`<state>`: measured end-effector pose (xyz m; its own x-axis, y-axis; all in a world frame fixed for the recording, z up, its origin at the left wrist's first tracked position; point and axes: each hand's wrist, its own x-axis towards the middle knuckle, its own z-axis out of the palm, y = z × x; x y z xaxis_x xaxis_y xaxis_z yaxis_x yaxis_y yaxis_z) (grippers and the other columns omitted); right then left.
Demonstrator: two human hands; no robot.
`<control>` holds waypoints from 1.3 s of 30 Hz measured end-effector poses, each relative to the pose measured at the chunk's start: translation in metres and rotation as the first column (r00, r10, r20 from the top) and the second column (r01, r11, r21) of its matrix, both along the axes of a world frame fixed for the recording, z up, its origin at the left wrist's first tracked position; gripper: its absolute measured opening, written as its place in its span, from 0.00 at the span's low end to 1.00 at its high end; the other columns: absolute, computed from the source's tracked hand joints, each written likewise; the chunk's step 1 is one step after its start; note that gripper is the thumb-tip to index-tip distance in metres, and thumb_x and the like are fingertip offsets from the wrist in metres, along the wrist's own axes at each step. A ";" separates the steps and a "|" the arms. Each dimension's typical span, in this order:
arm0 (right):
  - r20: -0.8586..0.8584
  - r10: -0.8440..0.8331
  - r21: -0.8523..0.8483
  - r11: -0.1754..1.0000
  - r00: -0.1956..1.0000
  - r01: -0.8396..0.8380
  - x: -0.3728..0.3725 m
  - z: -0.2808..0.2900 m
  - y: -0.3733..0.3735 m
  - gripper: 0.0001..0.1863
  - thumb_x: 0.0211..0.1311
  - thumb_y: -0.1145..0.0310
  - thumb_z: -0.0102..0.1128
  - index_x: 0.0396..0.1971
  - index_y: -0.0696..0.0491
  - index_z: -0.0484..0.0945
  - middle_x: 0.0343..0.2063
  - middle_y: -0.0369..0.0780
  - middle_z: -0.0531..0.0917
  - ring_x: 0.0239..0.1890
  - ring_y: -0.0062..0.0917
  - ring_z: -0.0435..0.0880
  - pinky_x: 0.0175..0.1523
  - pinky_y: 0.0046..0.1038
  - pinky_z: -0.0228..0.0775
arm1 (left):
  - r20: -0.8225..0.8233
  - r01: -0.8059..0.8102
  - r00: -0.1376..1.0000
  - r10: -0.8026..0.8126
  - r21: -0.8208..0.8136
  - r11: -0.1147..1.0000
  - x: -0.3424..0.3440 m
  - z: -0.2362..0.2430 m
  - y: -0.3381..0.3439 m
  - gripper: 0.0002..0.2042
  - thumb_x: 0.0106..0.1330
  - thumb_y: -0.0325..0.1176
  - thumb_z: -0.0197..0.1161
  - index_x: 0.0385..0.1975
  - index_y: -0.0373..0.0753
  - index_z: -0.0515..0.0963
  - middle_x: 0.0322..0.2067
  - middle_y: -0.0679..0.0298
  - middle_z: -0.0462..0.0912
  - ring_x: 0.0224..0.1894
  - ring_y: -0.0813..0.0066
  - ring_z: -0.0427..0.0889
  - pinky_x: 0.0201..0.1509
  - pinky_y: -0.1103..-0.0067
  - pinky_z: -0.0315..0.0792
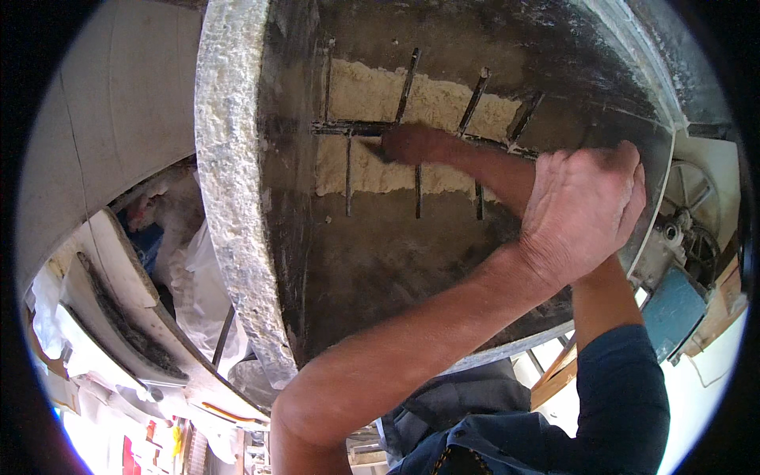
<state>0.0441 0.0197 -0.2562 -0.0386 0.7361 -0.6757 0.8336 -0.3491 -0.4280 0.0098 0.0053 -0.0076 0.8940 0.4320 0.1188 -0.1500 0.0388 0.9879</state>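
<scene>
A dark grey, box-like shell with a rough, whitish left edge fills the middle. Inside, dark bars cross a longer horizontal bar, amid two bands of cream, plaster-like material. My right hand, reaching from the lower right behind my left one, is blurred at the horizontal bar, closed around something small, dark and pointed that I cannot make out. My left hand, its arm crossing from the lower left, has curled fingers near the shell's right side; what they grip, if anything, is hidden.
At right are a spoked metal wheel and a blue-green box-like part. At left, curved white pieces lie beside crumpled plastic; a big pale curved surface stands above them. Assorted small items fill the lower left.
</scene>
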 end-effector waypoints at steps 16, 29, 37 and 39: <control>0.485 -0.373 0.236 0.927 0.791 0.292 -0.058 -0.059 -0.170 0.23 0.63 0.77 0.59 0.56 0.72 0.73 0.35 0.52 0.85 0.32 0.42 0.89 0.34 0.40 0.82 | -0.014 0.085 0.996 -0.085 0.003 0.996 -0.007 -0.002 -0.012 0.08 0.69 0.32 0.64 0.30 0.38 0.76 0.21 0.50 0.81 0.25 0.45 0.84 0.30 0.56 0.77; 0.428 0.098 -0.382 0.920 0.899 0.081 -0.006 -0.002 -0.096 0.10 0.60 0.71 0.72 0.41 0.49 0.91 0.40 0.42 0.90 0.40 0.34 0.92 0.34 0.35 0.84 | -0.004 0.103 0.995 -0.103 0.043 0.994 -0.007 -0.002 -0.007 0.08 0.70 0.34 0.63 0.30 0.37 0.76 0.23 0.49 0.83 0.26 0.43 0.85 0.32 0.54 0.77; 0.428 0.339 -0.514 0.854 0.838 -0.083 0.070 0.048 -0.077 0.10 0.60 0.70 0.72 0.42 0.52 0.89 0.41 0.44 0.90 0.48 0.37 0.91 0.46 0.38 0.85 | -0.001 0.033 0.999 -0.033 0.059 0.998 -0.003 0.001 0.009 0.10 0.72 0.35 0.61 0.31 0.36 0.78 0.23 0.48 0.84 0.27 0.43 0.85 0.34 0.54 0.78; 0.496 0.268 -0.494 0.869 0.826 0.014 0.099 0.076 -0.070 0.10 0.61 0.70 0.71 0.42 0.53 0.88 0.41 0.44 0.90 0.48 0.38 0.91 0.48 0.38 0.85 | -0.018 0.030 0.999 -0.028 0.089 0.996 -0.005 0.003 0.008 0.10 0.72 0.35 0.61 0.31 0.36 0.78 0.22 0.48 0.83 0.26 0.43 0.86 0.33 0.54 0.78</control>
